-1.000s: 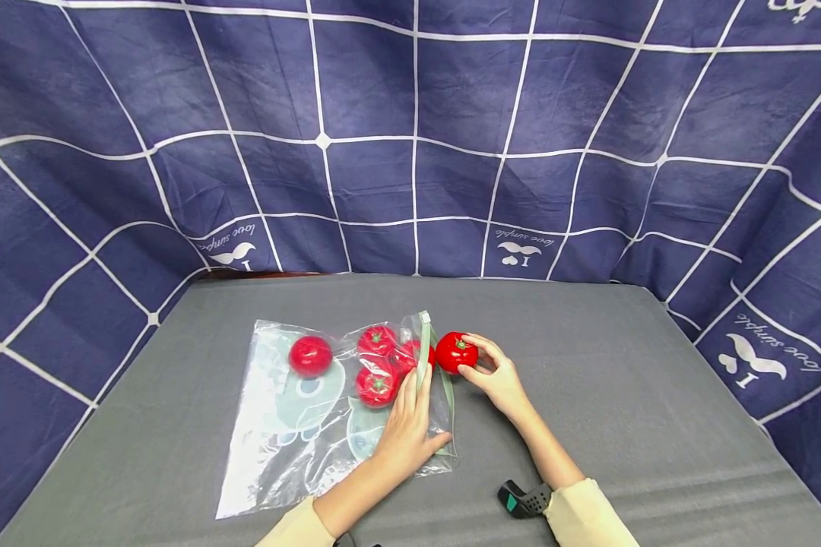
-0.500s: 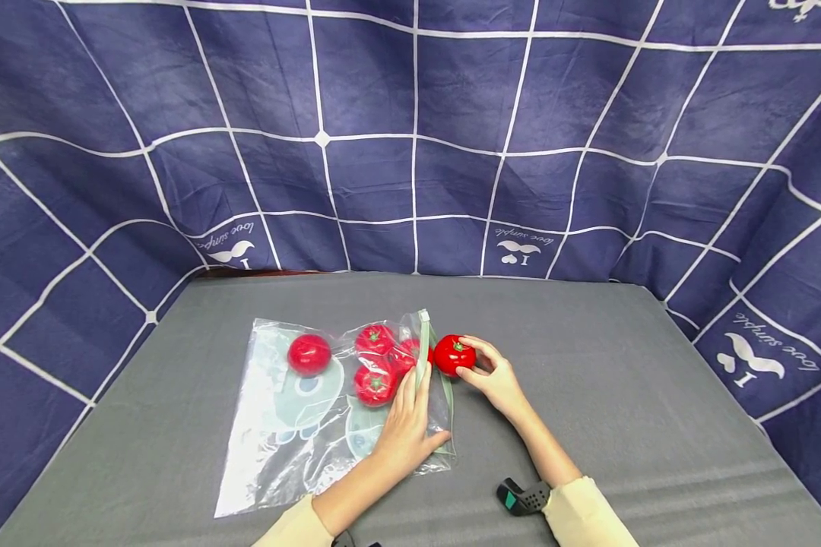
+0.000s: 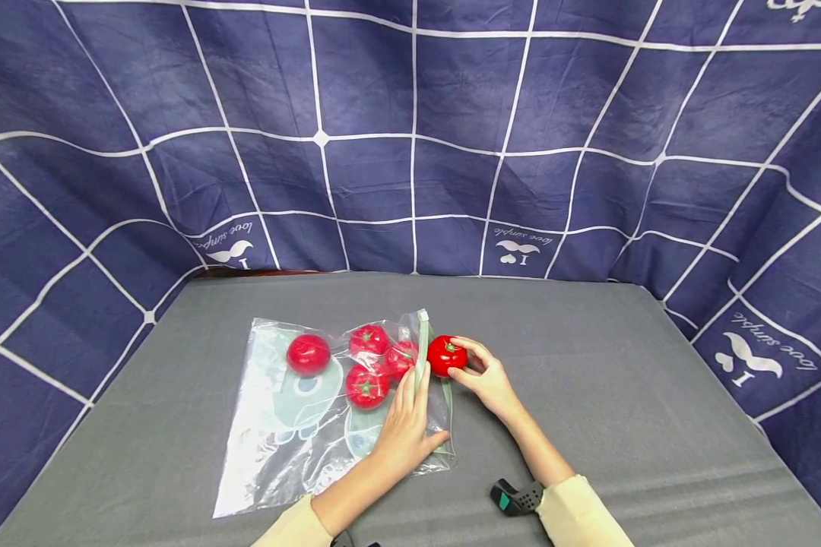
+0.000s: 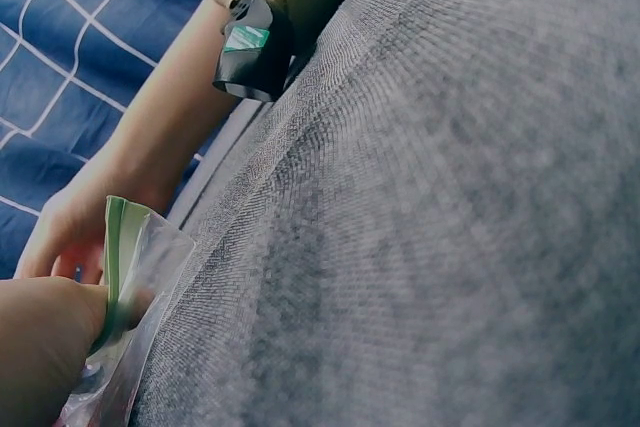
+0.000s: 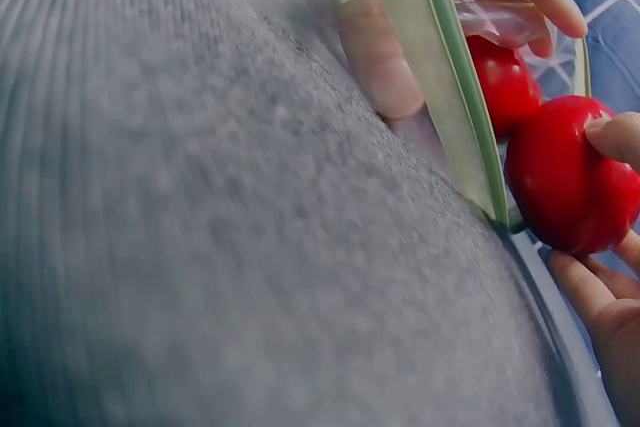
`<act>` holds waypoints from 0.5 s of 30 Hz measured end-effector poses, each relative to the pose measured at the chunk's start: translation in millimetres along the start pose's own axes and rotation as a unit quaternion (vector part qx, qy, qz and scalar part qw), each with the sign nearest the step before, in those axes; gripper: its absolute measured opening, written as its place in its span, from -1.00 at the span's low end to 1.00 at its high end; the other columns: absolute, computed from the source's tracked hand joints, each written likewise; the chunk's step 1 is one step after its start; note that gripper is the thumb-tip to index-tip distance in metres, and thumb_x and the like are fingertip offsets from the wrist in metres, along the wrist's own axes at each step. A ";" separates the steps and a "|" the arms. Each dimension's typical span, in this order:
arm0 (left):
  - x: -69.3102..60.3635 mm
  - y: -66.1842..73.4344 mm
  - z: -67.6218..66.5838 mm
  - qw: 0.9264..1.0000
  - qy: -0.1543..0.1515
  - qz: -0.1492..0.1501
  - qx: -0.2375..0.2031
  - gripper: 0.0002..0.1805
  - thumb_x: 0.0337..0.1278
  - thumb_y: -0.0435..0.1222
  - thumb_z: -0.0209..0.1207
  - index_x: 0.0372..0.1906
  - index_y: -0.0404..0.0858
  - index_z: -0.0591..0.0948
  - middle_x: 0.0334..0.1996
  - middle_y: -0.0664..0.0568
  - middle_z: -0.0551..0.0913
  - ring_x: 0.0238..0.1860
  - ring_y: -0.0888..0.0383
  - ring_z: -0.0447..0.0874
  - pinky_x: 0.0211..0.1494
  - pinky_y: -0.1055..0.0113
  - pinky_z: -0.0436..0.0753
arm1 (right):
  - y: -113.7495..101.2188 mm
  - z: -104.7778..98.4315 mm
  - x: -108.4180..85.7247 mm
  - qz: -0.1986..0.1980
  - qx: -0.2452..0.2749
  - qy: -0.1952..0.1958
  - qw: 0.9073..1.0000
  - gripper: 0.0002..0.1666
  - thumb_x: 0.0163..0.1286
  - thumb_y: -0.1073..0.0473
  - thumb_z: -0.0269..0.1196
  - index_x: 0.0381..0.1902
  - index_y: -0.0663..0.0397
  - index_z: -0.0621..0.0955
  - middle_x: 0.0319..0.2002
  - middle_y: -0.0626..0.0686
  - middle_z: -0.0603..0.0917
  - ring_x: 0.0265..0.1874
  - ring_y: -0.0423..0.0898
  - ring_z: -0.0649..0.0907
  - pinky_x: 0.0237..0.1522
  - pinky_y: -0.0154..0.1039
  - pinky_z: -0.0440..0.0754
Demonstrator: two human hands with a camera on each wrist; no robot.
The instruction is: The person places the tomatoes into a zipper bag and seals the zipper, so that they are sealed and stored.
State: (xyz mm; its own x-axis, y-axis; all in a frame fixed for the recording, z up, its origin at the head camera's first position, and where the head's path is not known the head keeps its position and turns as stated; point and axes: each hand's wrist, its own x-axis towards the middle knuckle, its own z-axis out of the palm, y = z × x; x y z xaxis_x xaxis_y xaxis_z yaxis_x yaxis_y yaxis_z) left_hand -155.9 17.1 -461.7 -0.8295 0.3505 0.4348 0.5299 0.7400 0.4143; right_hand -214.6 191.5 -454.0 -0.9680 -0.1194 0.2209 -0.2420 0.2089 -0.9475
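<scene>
My right hand holds a red tomato between thumb and fingers, at the mouth of a clear zip bag. In the right wrist view that tomato touches or nearly touches another tomato by the green zip edge. My left hand lies over the bag's mouth, fingers mostly straight at the zip strip and thumb spread away. The left wrist view shows its thumb crossing the green zip, the tip seen through plastic. Several tomatoes lie inside the bag, one farther left.
The bag lies flat on a grey cloth-covered table. A blue curtain with white grid lines hangs behind and at both sides. A black wrist device with a green patch sits by the right sleeve.
My right hand has moved slightly left with the tomato, closer into the bag's mouth. The tomatoes just inside have shifted left and spread apart. The left hand stays almost in place.
</scene>
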 end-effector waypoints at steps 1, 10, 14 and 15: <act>-0.1 0.1 0.0 1.000 0.000 0.000 -0.001 0.19 -0.44 -0.12 0.46 0.37 -0.31 0.01 0.31 -0.21 0.14 0.33 -0.08 0.12 0.31 0.09 0.29 | 0.0 1.1 0.2 -0.003 0.001 0.000 1.000 -0.41 0.08 0.29 0.31 0.12 0.18 0.46 0.21 0.16 0.39 0.16 0.10 0.44 0.07 -0.20 0.51; -0.9 1.0 -0.3 1.000 -0.012 -0.011 -0.004 0.17 -0.42 -0.12 0.45 0.37 -0.31 0.01 0.32 -0.22 0.13 0.33 -0.10 0.11 0.30 0.08 0.30 | -5.7 10.8 1.8 -0.029 0.004 -0.007 1.000 -0.41 0.07 0.37 0.29 0.12 0.27 0.45 0.19 0.24 0.40 0.09 0.04 0.47 0.06 -0.26 0.51; -0.5 0.9 -0.2 1.000 -0.010 -0.012 -0.002 0.17 -0.42 -0.12 0.44 0.37 -0.30 0.01 0.31 -0.22 0.14 0.33 -0.09 0.12 0.29 0.09 0.31 | -18.1 14.6 -0.2 -0.028 0.013 -0.014 0.999 -0.42 0.08 0.43 0.26 0.11 0.34 0.43 0.19 0.31 0.37 0.12 0.15 0.44 0.09 -0.07 0.48; -0.5 0.8 -0.2 1.000 -0.009 -0.011 -0.001 0.17 -0.42 -0.11 0.44 0.37 -0.30 0.02 0.31 -0.22 0.14 0.33 -0.09 0.12 0.29 0.09 0.31 | -21.3 15.7 -0.8 -0.025 0.016 -0.016 0.999 -0.42 0.08 0.43 0.26 0.11 0.36 0.43 0.19 0.32 0.36 0.12 0.17 0.43 0.09 -0.04 0.47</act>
State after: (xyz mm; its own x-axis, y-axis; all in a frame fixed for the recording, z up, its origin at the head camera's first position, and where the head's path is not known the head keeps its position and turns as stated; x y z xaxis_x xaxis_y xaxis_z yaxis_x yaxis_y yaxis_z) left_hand -155.0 17.4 -461.5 -0.8437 0.3453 0.4110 0.5124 0.7461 0.4251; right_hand -207.6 171.9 -437.7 -0.9518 -0.1607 0.2612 -0.2875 0.1717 -0.9423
